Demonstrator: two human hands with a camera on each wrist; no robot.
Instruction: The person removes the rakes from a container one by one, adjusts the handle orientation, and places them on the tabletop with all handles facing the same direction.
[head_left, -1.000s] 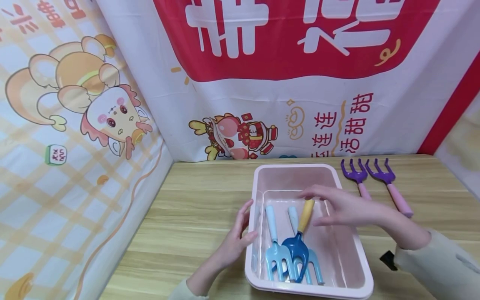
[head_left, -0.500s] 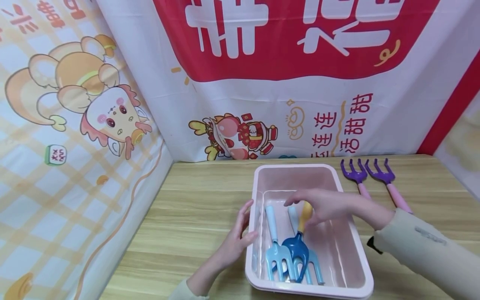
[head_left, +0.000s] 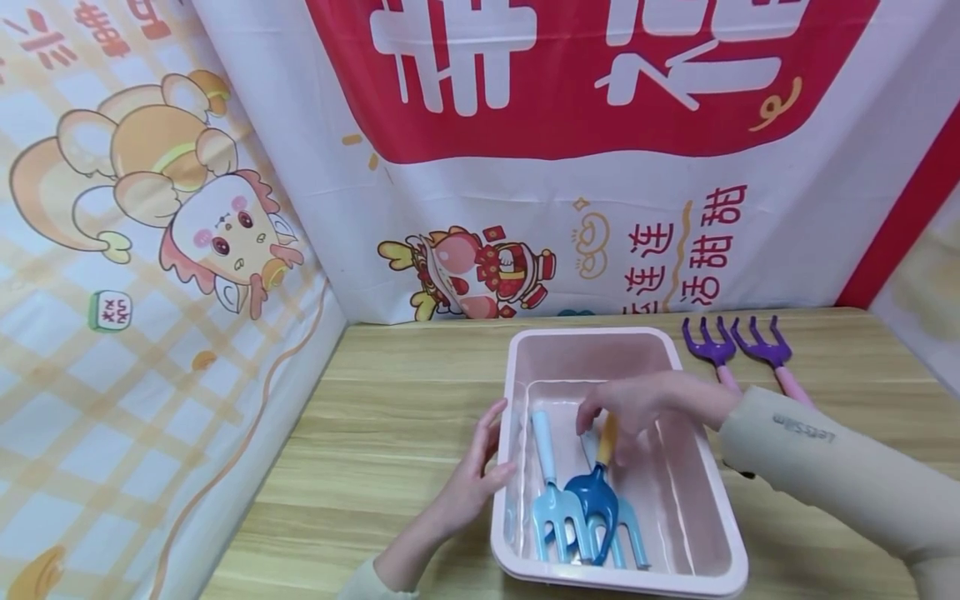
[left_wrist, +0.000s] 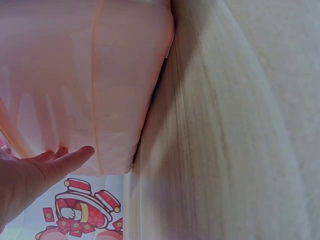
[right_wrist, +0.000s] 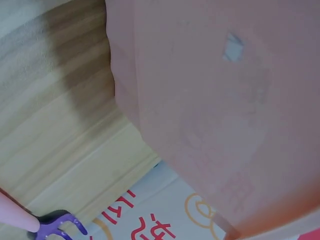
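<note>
Head view: right grip [head_left: 630, 407] half-curled over the blue tool [head_left: 597, 497], hold unclear; likely light, stiff, best lifted by its handle [head_left: 607, 443]. Left grip [head_left: 472, 473] spread against the tub [head_left: 622, 578].

Bare left hand [head_left: 468, 479] and bare right hand [head_left: 630, 408], both arms in cream cloth [head_left: 885, 504]
The right sleeve [head_left: 795, 462] is long and loose, a little creased toward the elbow, with a short line of dark grey lettering [head_left: 804, 428] along the forearm, too small to read for sure; a small black piece [head_left: 738, 472] peeks out by its lower edge, too hidden to identify. Of the left sleeve [head_left: 371, 583] only the end shows, the same pale cream, loose round the forearm
</note>
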